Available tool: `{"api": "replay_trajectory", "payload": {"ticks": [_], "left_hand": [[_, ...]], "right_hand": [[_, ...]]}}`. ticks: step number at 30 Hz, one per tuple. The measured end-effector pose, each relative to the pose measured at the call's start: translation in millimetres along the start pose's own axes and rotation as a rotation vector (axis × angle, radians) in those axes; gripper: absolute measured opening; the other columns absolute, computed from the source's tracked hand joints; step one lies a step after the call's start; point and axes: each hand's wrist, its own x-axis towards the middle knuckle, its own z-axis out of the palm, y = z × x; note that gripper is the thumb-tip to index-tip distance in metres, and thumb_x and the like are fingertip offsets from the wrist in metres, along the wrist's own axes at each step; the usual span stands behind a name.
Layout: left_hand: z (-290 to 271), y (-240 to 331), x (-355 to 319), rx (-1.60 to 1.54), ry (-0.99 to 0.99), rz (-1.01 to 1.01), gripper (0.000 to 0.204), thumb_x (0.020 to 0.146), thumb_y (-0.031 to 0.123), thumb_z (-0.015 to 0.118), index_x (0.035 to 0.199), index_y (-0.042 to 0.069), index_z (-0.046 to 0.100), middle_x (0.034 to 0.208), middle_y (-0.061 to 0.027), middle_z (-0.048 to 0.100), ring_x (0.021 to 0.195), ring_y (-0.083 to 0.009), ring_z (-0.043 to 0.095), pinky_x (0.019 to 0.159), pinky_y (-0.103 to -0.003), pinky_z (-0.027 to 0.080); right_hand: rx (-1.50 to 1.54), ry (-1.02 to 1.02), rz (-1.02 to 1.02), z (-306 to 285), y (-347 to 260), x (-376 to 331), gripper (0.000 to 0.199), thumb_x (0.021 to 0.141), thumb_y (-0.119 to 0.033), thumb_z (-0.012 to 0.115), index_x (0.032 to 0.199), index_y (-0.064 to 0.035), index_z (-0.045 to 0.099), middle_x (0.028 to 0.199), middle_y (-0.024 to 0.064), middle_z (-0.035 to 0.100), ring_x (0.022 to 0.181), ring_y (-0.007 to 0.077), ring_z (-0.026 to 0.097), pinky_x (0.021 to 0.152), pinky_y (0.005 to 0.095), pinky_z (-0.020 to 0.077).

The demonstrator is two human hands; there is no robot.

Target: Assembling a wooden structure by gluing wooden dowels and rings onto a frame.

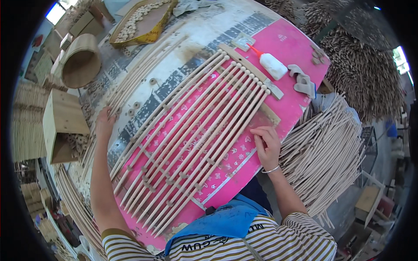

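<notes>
My left hand (104, 124) reaches over the far-left part of the table, its fingers closed at a bunch of loose thin wooden sticks (138, 71). How many it grips is hidden. On the right, my right hand (266, 143) hovers by the pink mat (237, 172), thumb and fingers drawn together; anything between them is too small to make out. Between the hands lies a row of wooden sticks with round ball ends (204, 126), the balls lined up along a wooden bar (244, 61). Small wooden rings (169, 180) sit on the sticks toward their near ends.
A white glue bottle (273, 66) with a red tip and a grey glove (302, 80) lie right of the bar. Wooden balls fill a yellow-edged tray (143, 21) at the back. A wooden box with rings (65, 126) stands left. Large stick piles (324, 156) flank the table's right side.
</notes>
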Motion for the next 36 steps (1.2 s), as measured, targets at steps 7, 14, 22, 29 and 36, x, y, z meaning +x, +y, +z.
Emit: {"api": "replay_trajectory", "payload": {"ticks": [7,14,22,29,36], "left_hand": [[-32.9,32.4,-14.4,0.014,-0.038,-0.069,0.043,0.096,0.013,0.067,0.138,0.005,0.058,0.113,-0.0191,0.064,0.098,-0.0368,0.064,0.087,-0.045,0.05],[-145.7,202.0,-92.3,0.049,0.036,0.076,0.044,0.099,0.006,0.06,0.143,0.006,0.06,0.1,-0.0172,0.061,0.086,-0.0345,0.06,0.079,-0.044,0.049],[-146.0,316.9,-264.8,-0.164,-0.271,-0.055,0.058,0.09,0.0,0.065,0.147,0.002,0.058,0.096,-0.0168,0.06,0.089,-0.0335,0.061,0.078,-0.048,0.047],[-76.3,356.4,-302.5,-0.192,-0.269,-0.046,0.065,0.089,0.011,0.071,0.151,0.001,0.052,0.104,-0.0172,0.059,0.093,-0.0375,0.06,0.081,-0.048,0.047],[-75.8,351.8,-320.1,-0.128,-0.326,-0.106,0.069,0.095,0.017,0.07,0.158,0.002,0.046,0.111,-0.0186,0.059,0.101,-0.0387,0.06,0.09,-0.05,0.047]], "right_hand": [[0.026,0.004,-0.027,-1.1,-2.6,-3.7,0.014,0.09,0.001,0.07,0.101,-0.0048,0.075,0.098,0.0099,0.069,0.089,0.0286,0.065,0.078,0.0379,0.0502],[0.079,0.027,0.006,-10.9,7.8,-8.2,0.016,0.092,0.002,0.069,0.106,-0.0038,0.075,0.099,0.0101,0.069,0.087,0.0244,0.065,0.074,0.0338,0.0513],[0.306,0.079,0.005,-31.1,-21.1,-11.2,0.037,0.095,-0.001,0.068,0.132,-0.0043,0.071,0.095,0.0083,0.06,0.08,0.0178,0.062,0.071,0.0289,0.0523],[0.036,-0.068,-0.122,-29.0,10.1,-6.7,0.023,0.094,-0.014,0.073,0.115,-0.0066,0.074,0.096,0.009,0.06,0.087,0.0269,0.063,0.077,0.0387,0.0523],[0.036,-0.21,-0.179,-22.0,12.2,2.9,0.023,0.088,-0.023,0.077,0.107,-0.0103,0.074,0.095,0.0089,0.059,0.093,0.0294,0.062,0.081,0.0421,0.0522]]}}
